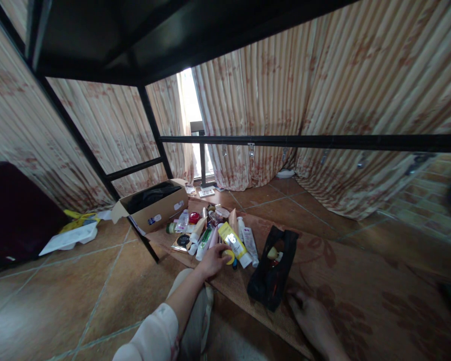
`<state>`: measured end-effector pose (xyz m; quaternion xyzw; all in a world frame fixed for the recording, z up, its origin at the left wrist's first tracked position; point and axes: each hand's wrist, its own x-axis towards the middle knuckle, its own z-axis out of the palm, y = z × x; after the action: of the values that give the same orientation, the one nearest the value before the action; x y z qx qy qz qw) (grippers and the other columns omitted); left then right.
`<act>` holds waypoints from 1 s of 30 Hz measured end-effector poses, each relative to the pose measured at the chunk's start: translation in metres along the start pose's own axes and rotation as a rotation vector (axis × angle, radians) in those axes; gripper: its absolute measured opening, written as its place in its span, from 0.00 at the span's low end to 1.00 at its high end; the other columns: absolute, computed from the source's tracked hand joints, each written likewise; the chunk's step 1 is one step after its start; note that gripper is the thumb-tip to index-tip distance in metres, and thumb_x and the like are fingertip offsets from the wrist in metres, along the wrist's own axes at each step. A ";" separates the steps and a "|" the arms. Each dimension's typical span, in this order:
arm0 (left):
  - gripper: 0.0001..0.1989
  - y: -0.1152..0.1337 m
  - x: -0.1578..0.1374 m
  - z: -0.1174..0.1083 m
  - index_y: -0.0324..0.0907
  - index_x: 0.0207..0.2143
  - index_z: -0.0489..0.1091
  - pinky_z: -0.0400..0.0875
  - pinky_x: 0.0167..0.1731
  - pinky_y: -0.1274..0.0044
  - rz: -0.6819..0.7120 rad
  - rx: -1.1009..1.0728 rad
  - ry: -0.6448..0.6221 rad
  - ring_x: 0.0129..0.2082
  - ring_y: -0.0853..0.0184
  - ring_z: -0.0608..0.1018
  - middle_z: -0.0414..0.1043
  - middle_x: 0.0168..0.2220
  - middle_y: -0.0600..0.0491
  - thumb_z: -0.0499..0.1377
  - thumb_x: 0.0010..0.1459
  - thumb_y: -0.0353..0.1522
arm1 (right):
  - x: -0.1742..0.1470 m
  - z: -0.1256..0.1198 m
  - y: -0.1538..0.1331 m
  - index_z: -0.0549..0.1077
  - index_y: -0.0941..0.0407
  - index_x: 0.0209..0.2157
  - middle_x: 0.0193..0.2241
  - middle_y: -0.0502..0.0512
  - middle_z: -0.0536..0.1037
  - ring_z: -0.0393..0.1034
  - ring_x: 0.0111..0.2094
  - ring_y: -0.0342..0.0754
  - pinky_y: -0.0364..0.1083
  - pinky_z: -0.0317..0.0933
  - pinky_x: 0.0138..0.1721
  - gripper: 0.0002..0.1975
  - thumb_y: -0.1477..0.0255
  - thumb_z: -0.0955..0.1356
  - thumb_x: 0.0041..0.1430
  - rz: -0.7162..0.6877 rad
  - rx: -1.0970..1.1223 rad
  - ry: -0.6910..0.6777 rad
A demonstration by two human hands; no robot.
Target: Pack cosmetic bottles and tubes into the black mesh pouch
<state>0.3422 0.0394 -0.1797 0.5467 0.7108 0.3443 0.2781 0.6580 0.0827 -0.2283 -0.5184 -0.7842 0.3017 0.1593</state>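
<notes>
My left hand [212, 261] is closed with its fingertips on a small round yellow container [229, 257] at the near edge of a pile of toiletries. A yellow and white tube [233, 243] lies just beyond it, with a white tube [250, 244] to its right. Several more tubes and jars are heaped behind, among them a red-lidded jar [194, 217]. A black mesh pouch [271, 268] stands on the mat with some small items visible inside. By the pouch's lower right side rests my right hand [311, 315], fingers loosely apart and holding nothing I can see.
The brown patterned mat [346, 281] lies over the tiled floor. A cardboard box [154, 206] with black contents sits behind the pile. Black metal frame bars [315, 143] cross overhead. At the left are a dark suitcase [18, 215] and a white tray [69, 238].
</notes>
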 end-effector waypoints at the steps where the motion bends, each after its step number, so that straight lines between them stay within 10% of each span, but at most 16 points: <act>1: 0.15 0.000 0.000 0.000 0.42 0.44 0.74 0.68 0.47 0.74 0.000 -0.001 -0.001 0.44 0.63 0.75 0.76 0.41 0.51 0.60 0.52 0.32 | 0.000 0.000 0.000 0.76 0.53 0.39 0.37 0.55 0.81 0.76 0.39 0.50 0.44 0.62 0.41 0.18 0.64 0.57 0.60 -0.003 -0.004 0.002; 30: 0.23 0.003 -0.004 -0.002 0.42 0.47 0.73 0.67 0.48 0.73 0.002 0.000 -0.024 0.46 0.61 0.75 0.75 0.44 0.51 0.65 0.46 0.31 | -0.003 -0.003 -0.005 0.76 0.53 0.38 0.37 0.56 0.81 0.75 0.39 0.50 0.45 0.62 0.41 0.19 0.64 0.56 0.61 -0.012 0.003 0.006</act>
<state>0.3435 0.0356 -0.1754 0.5515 0.7070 0.3379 0.2860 0.6569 0.0796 -0.2226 -0.5143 -0.7864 0.3002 0.1640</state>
